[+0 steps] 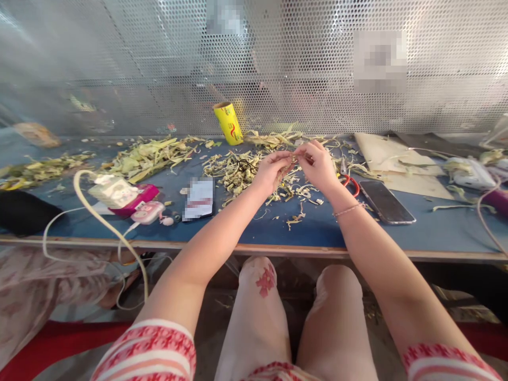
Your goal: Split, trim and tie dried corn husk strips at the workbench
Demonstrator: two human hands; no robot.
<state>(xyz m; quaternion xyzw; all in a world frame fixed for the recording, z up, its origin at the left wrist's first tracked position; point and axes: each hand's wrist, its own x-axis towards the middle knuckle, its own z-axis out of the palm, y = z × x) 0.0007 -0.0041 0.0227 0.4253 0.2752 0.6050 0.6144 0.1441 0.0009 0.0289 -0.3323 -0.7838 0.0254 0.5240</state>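
In a narrow pinch, the left hand (pixel 277 166) and right hand (pixel 318 163) hold a strip (pixel 294 158) over the table (pixel 313 232), in front and right of a yellow tube (pixel 229 124). A pile (pixel 238 173) of curled pieces lies before the tube; leaves (pixel 146 156) are heaped to its left; scissors (pixel 356 186) and a phone (pixel 387 202) rest farther right.

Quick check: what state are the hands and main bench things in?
Left hand: fingers bent in, grip unclear.
Right hand: fingers bent in, grip unclear.
Strips: loose, heaped.
Yellow tube: on end, tilted.
Left phone: screen lit.
Right phone: face up, screen dark.
Scissors: partly hidden, open or shut unclear.
Thick cable: slack, curved.
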